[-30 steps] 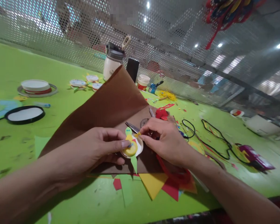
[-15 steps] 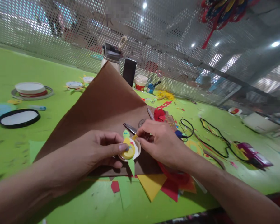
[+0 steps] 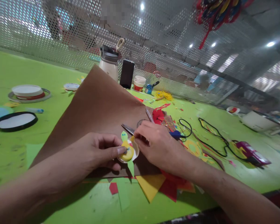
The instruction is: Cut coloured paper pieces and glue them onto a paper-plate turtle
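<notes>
Your left hand (image 3: 95, 154) is pinching the yellow paper craft (image 3: 128, 150) thumb-on-top, over the brown paper sheet (image 3: 102, 109); your right hand (image 3: 157, 146) is reaching in, fingertips gripping its small yellow tab, wrist angled down.

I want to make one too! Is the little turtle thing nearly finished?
Partly. The turtle craft already has a green head, a yellow shell and a white round base. The left hand pinches it steady while the right hand presses a small yellow piece at its edge. Scissors and paper scraps lie nearby, so more may follow.
</notes>
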`<state>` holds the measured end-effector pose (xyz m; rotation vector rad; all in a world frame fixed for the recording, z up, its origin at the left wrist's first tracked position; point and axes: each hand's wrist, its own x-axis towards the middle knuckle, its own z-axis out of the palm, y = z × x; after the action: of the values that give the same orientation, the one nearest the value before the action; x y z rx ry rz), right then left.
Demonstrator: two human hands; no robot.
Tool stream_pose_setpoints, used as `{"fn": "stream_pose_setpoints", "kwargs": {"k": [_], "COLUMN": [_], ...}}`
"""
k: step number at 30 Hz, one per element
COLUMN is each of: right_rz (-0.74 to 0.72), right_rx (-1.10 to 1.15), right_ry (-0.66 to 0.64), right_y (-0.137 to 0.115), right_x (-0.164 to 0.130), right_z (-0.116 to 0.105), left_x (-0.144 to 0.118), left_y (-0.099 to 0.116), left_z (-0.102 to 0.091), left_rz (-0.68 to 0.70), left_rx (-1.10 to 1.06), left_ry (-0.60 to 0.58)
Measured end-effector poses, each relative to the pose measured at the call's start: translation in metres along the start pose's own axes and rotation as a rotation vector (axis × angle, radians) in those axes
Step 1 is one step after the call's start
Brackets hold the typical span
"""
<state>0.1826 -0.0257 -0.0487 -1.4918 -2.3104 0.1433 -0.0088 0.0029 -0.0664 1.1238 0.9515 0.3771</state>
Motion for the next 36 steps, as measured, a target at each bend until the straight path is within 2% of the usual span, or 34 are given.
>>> {"fn": "stream_pose_setpoints", "kwargs": {"k": [3, 9, 14, 19, 24, 30, 36], "right_rz": [0.012, 0.049, 0.157, 0.199, 0.192, 0.162, 0.168], "right_rx": [0.031, 0.089, 0.154, 0.134, 0.074, -0.01, 0.007], "right_ry": [0.004, 0.017, -0.065, -0.1, -0.105, -0.087, -0.099], "right_y": [0.0, 0.0002, -0.0004, -0.0027, -0.0042, -0.0026, -0.003], "right_x": [-0.0002, -0.001, 0.0009, 0.0054, 0.0076, 0.0053, 0.0048], "right_z": [-0.0019, -0.0072, -0.0061, -0.0052, -0.005, -0.0028, -0.0019], "left_x": [0.0001, -0.0024, -0.0015, -0.0022, -0.0041, -0.0034, -0.0014], "left_y": [-0.0004, 0.0048, 0.0043, 0.0026, 0.0063, 0.0071, 0.0038], "left_z": [-0.0003, 0.0021, 0.0015, 0.0008, 0.0042, 0.0055, 0.0033], "left_rz": [-0.055, -0.088, -0.068, -0.073, -0.061, -0.039, -0.051], "left_rx": [-0.092, -0.069, -0.039, -0.024, 0.026, 0.013, 0.043], "left_ry": [-0.066, -0.016, -0.018, -0.049, -0.005, -0.012, -0.014]}}
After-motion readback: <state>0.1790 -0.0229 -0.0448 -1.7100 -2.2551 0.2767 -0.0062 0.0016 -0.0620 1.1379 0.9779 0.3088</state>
